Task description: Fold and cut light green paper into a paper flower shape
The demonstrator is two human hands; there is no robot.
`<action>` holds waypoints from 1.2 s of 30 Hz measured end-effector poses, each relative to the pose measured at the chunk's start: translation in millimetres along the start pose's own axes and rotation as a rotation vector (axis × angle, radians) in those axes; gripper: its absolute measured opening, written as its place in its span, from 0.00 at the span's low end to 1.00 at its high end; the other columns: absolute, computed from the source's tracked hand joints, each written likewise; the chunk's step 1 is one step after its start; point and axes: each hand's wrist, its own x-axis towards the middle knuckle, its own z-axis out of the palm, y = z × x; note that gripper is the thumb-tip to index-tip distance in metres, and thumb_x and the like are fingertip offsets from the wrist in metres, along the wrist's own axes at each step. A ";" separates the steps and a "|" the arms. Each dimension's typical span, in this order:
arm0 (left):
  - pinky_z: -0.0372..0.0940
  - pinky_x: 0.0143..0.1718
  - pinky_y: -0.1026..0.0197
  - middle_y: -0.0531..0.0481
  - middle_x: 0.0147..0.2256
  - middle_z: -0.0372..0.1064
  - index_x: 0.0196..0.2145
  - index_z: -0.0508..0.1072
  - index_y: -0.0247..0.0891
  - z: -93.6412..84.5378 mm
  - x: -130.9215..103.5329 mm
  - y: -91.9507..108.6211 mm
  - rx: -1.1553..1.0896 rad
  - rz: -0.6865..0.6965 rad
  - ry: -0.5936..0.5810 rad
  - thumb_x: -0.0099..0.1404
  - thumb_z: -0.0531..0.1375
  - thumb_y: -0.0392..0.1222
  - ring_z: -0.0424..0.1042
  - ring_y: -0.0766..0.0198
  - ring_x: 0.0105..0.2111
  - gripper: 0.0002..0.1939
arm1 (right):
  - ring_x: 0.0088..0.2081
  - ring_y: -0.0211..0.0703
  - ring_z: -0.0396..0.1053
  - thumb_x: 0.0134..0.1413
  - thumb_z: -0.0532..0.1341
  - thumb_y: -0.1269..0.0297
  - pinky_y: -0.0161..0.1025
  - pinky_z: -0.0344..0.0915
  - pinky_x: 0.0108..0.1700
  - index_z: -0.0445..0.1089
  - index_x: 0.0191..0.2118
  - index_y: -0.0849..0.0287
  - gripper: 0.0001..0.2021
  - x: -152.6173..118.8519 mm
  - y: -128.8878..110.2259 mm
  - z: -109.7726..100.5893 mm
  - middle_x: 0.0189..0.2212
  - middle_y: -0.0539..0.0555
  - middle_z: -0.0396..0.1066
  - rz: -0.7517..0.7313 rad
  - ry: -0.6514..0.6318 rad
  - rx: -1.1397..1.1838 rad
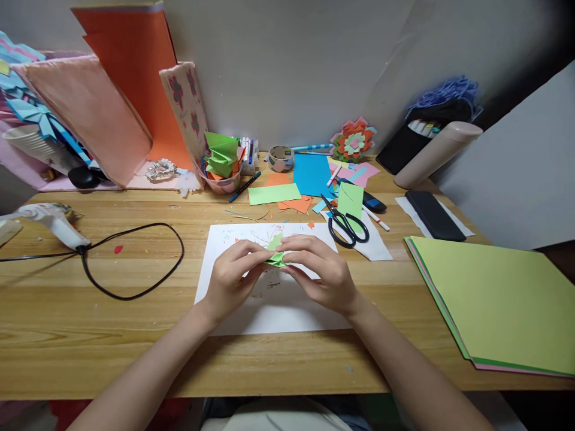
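Note:
A small folded piece of green paper [277,258] is held between both hands over a white sheet [278,314] on the wooden desk. My left hand [236,272] pinches its left side between thumb and fingers. From the other side, my right hand [320,268] grips the right edge in the same way. The white sheet bears small coloured marks and scraps. Black-handled scissors [344,224] lie just beyond my right hand, partly over a green paper strip [350,203].
A white glue gun [56,224] with a looped black cable [130,297] lies at left. Stacked coloured paper [507,299] and a black case [435,215] are at right. Behind stand a tape roll [281,159], a scrap-filled cup [222,181] and a paper flower [353,140].

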 end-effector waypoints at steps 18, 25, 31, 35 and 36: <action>0.60 0.51 0.50 0.51 0.34 0.73 0.39 0.69 0.41 3.8 0.1 7.3 0.014 -0.049 0.011 0.58 0.60 0.34 0.71 0.63 0.35 0.10 | 0.34 0.42 0.71 0.47 0.63 0.74 0.41 0.69 0.37 0.69 0.32 0.58 0.06 -0.6 -9.5 3.0 0.30 0.53 0.72 0.255 0.124 0.160; 0.63 0.45 0.54 0.51 0.32 0.73 0.37 0.71 0.40 6.7 -1.5 7.7 -0.109 -0.061 0.070 0.55 0.62 0.29 0.71 0.64 0.33 0.11 | 0.35 0.41 0.70 0.47 0.62 0.77 0.41 0.68 0.39 0.67 0.34 0.58 0.08 -4.4 -10.4 7.5 0.30 0.52 0.71 0.317 0.142 0.270; 0.65 0.35 0.59 0.50 0.30 0.74 0.35 0.73 0.40 7.2 -2.1 9.9 -0.166 -0.088 0.089 0.55 0.62 0.28 0.71 0.64 0.31 0.11 | 0.34 0.41 0.69 0.46 0.60 0.81 0.42 0.67 0.38 0.65 0.32 0.57 0.11 -6.4 -9.9 8.9 0.29 0.51 0.69 0.298 0.139 0.319; 0.65 0.33 0.60 0.50 0.30 0.74 0.35 0.74 0.40 7.1 -3.1 10.5 -0.190 -0.096 0.094 0.55 0.62 0.28 0.71 0.65 0.30 0.11 | 0.34 0.41 0.68 0.44 0.59 0.83 0.42 0.67 0.38 0.65 0.31 0.57 0.12 -6.9 -9.9 8.8 0.29 0.51 0.69 0.282 0.129 0.339; 0.65 0.33 0.60 0.50 0.29 0.74 0.35 0.74 0.40 7.1 -3.4 10.6 -0.195 -0.097 0.096 0.55 0.62 0.28 0.71 0.65 0.30 0.11 | 0.34 0.41 0.68 0.43 0.58 0.83 0.41 0.67 0.38 0.65 0.31 0.57 0.13 -6.9 -9.8 8.7 0.29 0.51 0.69 0.277 0.124 0.340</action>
